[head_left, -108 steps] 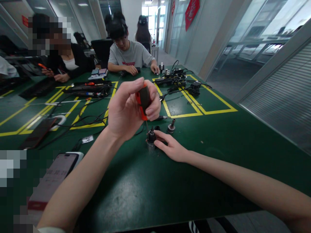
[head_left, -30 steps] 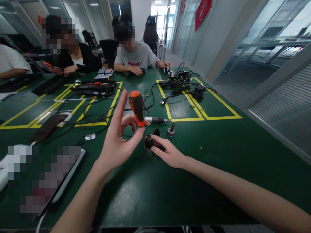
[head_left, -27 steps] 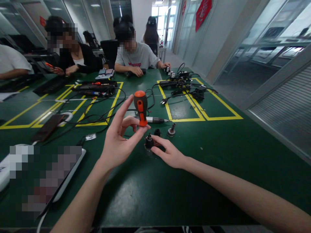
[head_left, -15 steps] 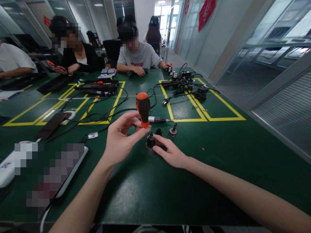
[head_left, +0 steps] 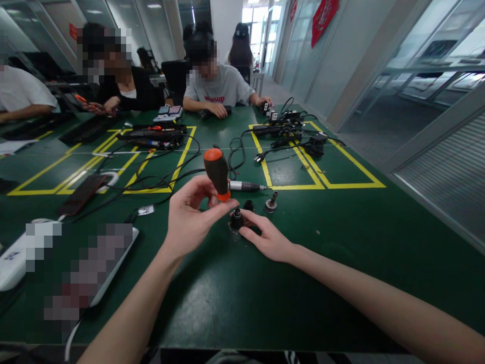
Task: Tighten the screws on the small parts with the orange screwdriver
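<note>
My left hand (head_left: 193, 215) grips a screwdriver (head_left: 217, 172) with a black and orange handle, low on the handle between thumb and fingers. The handle leans to the left, its shaft mostly hidden behind my thumb. Just below and to the right, my right hand (head_left: 263, 235) pinches a small black round part (head_left: 237, 221) with a narrow top, standing on the green table (head_left: 212, 313). Behind those fingers is another small black piece (head_left: 248, 206). A metal disc-shaped part with an upright stem (head_left: 271, 203) stands a little farther right.
A silver and black pen-like tool (head_left: 246, 186) on a cable lies beyond my hands. Tangled black cables and plugs (head_left: 284, 131) lie at the back right. A phone (head_left: 81, 194) and a white power strip (head_left: 22, 253) are at left. Across the table sits a person (head_left: 215, 86).
The screwdriver handle has tipped further to the left in my left hand. My right hand keeps its hold on the black part. The whole view has shifted slightly.
</note>
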Demonstrator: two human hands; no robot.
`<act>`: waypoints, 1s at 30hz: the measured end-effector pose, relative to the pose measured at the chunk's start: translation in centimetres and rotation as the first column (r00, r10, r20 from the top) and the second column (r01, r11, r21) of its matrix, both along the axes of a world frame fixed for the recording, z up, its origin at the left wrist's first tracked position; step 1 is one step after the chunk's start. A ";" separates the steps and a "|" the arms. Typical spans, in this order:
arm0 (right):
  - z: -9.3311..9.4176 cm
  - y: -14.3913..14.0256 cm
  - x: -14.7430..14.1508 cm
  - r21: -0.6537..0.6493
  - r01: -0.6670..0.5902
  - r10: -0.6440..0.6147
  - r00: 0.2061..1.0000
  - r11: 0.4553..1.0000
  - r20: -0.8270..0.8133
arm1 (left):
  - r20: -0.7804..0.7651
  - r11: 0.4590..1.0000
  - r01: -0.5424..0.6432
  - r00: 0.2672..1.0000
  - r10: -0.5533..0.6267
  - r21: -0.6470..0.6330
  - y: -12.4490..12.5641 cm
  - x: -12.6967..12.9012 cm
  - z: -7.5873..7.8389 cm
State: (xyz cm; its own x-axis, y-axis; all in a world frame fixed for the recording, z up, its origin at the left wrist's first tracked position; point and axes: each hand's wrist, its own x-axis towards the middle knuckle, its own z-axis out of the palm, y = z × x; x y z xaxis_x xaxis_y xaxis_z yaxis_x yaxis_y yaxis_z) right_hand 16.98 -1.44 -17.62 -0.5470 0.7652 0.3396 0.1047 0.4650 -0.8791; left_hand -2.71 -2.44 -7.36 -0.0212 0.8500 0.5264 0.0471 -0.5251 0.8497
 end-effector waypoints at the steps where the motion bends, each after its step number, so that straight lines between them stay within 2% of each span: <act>1: 0.0 0.0 0.0 0.005 0.005 -0.005 1.000 1.000 0.001 | 0.000 1.000 0.009 1.000 -0.009 -0.009 0.0 0.1 0.0; 15: 0.4 -0.1 -0.1 0.003 -0.001 0.001 1.000 1.000 0.008 | -0.035 0.984 0.174 0.984 -0.175 -0.045 -0.6 -0.5 -0.1; 30: 0.5 -0.2 -0.1 -0.010 -0.003 0.003 1.000 1.000 0.001 | -0.037 0.990 0.105 0.993 -0.109 -0.089 -0.4 -0.2 0.2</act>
